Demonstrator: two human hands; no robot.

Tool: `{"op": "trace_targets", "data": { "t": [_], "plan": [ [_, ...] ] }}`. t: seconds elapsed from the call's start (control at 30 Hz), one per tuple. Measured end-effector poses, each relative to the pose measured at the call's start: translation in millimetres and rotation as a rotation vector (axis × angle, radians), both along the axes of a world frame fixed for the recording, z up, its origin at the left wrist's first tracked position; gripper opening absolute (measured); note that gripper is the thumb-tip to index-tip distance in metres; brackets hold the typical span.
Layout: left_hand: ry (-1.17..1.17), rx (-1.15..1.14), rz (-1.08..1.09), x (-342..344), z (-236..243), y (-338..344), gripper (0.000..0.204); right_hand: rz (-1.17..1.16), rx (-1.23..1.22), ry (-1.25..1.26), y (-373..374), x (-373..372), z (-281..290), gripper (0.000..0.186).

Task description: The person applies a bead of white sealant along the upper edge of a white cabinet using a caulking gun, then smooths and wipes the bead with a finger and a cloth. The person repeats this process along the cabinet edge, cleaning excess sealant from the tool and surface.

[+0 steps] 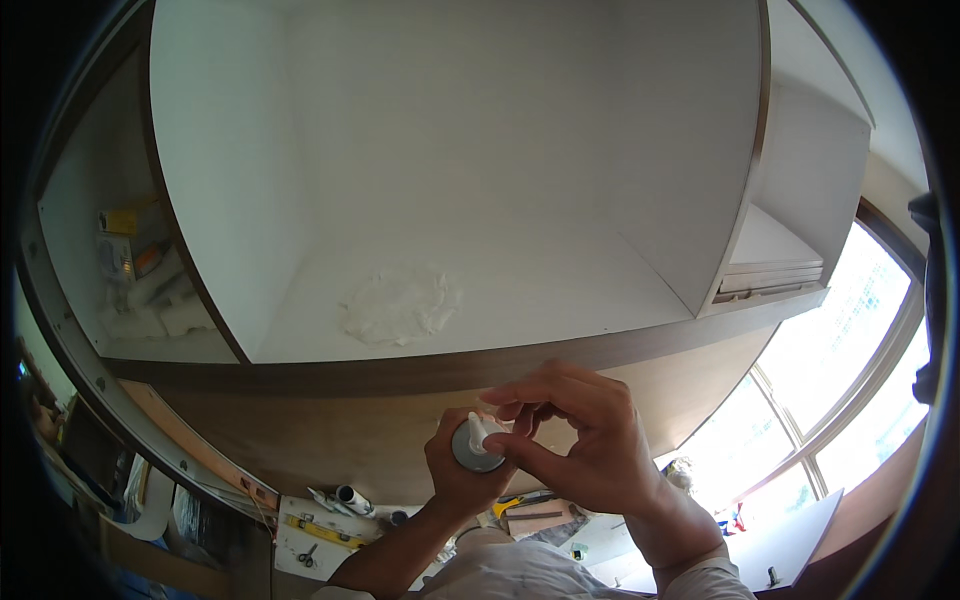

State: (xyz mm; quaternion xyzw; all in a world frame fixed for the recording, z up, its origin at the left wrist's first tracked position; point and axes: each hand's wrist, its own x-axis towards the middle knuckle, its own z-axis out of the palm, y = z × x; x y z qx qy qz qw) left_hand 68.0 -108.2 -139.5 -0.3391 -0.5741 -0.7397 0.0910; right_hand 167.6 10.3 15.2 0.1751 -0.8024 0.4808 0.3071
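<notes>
My left hand (455, 470) is wrapped round a cylindrical container with a grey round top and a white tapered nozzle (477, 432), seen almost from above; it looks like a sealant cartridge. My right hand (575, 425) is beside it with thumb and fingers curved and apart. The right thumb tip is close to the base of the nozzle, and I cannot tell whether it touches. Beyond both hands is an open white cabinet (480, 150) with a dark brown front edge. A wrinkled whitish patch (402, 303) lies on its bottom panel.
In the left compartment are a yellow-topped box (130, 218) and white rolls (160, 310). Below, a work surface carries scissors (307, 555), a yellow level-like bar (325, 532), a white tube (353, 498) and a yellow-handled tool (515, 503). A bright window (840, 350) stands at the right.
</notes>
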Motion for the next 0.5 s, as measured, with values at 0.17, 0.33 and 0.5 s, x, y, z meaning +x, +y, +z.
{"op": "trace_targets", "data": {
  "t": [0.17,0.33,0.5],
  "plan": [
    [0.045,-0.033,0.015,-3.4,-5.1,-4.7,0.054,-0.008,0.014,-0.017,0.9,-10.4,-8.2,0.027],
    [0.076,-0.199,0.107,-2.0,2.8,-9.5,0.050,-0.059,0.021,-0.013,6.4,-14.7,-12.8,0.020],
    [0.063,-0.296,0.141,3.0,12.9,-7.3,0.044,-0.175,0.085,-0.008,15.0,-18.9,-13.6,0.019]
  ]
}}
